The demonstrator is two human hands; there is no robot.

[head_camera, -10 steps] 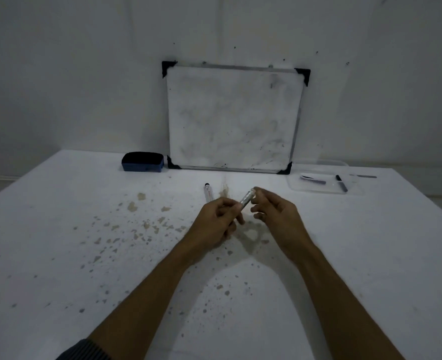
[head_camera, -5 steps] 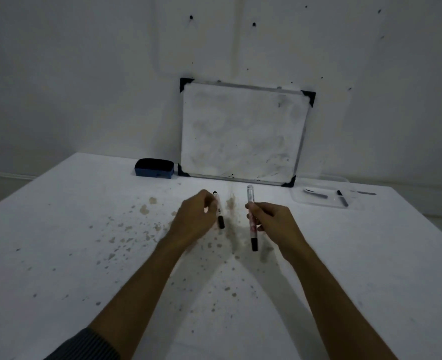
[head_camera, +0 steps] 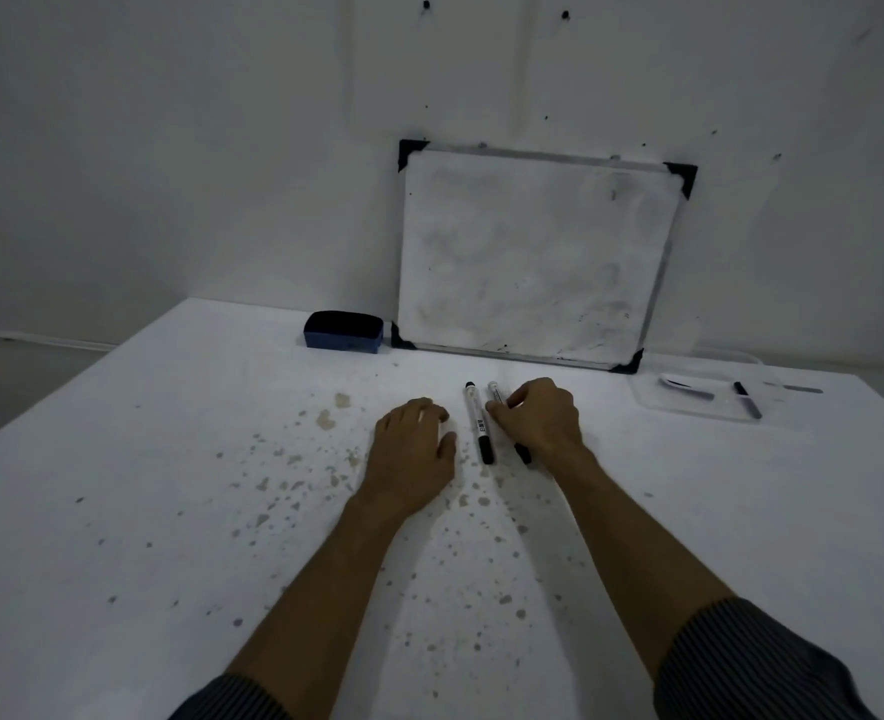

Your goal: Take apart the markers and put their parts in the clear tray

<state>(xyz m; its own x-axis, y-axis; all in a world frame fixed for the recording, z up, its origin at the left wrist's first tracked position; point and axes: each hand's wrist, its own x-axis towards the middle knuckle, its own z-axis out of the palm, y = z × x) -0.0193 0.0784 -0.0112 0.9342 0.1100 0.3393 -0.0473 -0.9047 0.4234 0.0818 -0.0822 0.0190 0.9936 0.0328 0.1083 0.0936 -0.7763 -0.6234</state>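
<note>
Two markers [head_camera: 478, 421] side by side between flat left hand [head_camera: 413, 449] and right hand [head_camera: 538, 419]

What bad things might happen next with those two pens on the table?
1. The loose marker lies free beside the left hand; being round, it might roll if bumped.
2. The right hand covers the other marker, so pulling it apart could smear ink on the fingers or table.
3. The clear tray sits far right, so small parts might drop on the way.

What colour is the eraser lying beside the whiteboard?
The eraser has a blue body with a darker, near-black top, as far as the dim head view shows.
</note>
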